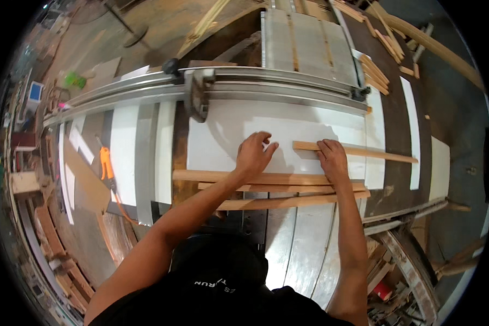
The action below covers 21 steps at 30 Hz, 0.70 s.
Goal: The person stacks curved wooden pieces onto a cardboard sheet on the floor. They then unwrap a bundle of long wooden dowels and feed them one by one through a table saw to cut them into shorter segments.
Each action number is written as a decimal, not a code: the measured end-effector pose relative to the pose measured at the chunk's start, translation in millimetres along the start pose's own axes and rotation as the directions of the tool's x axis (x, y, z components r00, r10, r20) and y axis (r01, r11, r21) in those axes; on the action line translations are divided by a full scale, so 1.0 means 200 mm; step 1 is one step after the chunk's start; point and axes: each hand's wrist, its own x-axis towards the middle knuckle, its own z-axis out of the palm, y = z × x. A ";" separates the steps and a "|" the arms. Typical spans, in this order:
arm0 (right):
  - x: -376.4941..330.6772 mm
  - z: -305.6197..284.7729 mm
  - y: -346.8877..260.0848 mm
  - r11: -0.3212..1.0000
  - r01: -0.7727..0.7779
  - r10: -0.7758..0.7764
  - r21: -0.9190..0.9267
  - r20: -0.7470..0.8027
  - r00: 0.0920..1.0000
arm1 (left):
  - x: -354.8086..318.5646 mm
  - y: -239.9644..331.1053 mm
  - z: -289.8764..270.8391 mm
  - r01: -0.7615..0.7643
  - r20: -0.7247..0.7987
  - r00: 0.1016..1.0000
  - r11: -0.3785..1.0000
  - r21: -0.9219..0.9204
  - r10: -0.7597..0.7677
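Over a white board (223, 122) my left hand (252, 155) is held with its fingers bent and the thumb apart, nothing between them. My right hand (333, 156) has its fingers over the left part of a thin wooden strip (383, 155), gripping it; the strip lies across the board and reaches out to the right. Closer to me, several longer wooden strips lie side by side, one of them a wooden strip (293, 178) along the board's near edge and another wooden strip (288, 202) nearest my body. My forearms pass over these strips.
A metal fence rail (277, 86) runs across behind the board, with a metal bracket (196, 92) on it. An orange air blow gun (106, 163) with a hose lies at left. Short wood pieces (375, 73) lie at the far right. A slatted metal table (290, 228) is beneath.
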 end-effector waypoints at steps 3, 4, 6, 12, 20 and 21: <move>0.05 0.11 -0.15 0.995 0.015 -0.010 0.102 -0.054 0.998 | 0.08 -0.05 -0.06 0.039 0.093 0.994 0.988 0.149 -0.053; 0.08 0.15 -0.17 0.992 0.040 -0.030 0.121 -0.084 0.996 | 0.08 -0.06 -0.08 0.057 0.118 0.990 0.989 0.140 -0.074; 0.07 0.18 -0.19 0.990 0.057 -0.039 0.126 -0.140 0.989 | 0.07 -0.04 -0.07 0.074 0.205 0.974 0.993 0.096 -0.093; 0.08 0.18 -0.21 0.988 0.022 0.001 0.152 -0.150 0.989 | 0.08 0.01 0.00 0.183 0.232 0.948 0.970 0.158 -0.217; 0.03 0.00 -0.06 0.956 -0.284 0.290 -0.072 0.087 0.953 | 0.09 0.00 0.02 -0.010 0.014 1.000 0.986 0.169 0.007; 0.00 -0.02 0.01 0.929 -0.352 0.364 -0.117 0.117 0.924 | 0.10 0.01 0.02 -0.013 0.016 1.000 0.983 0.181 0.011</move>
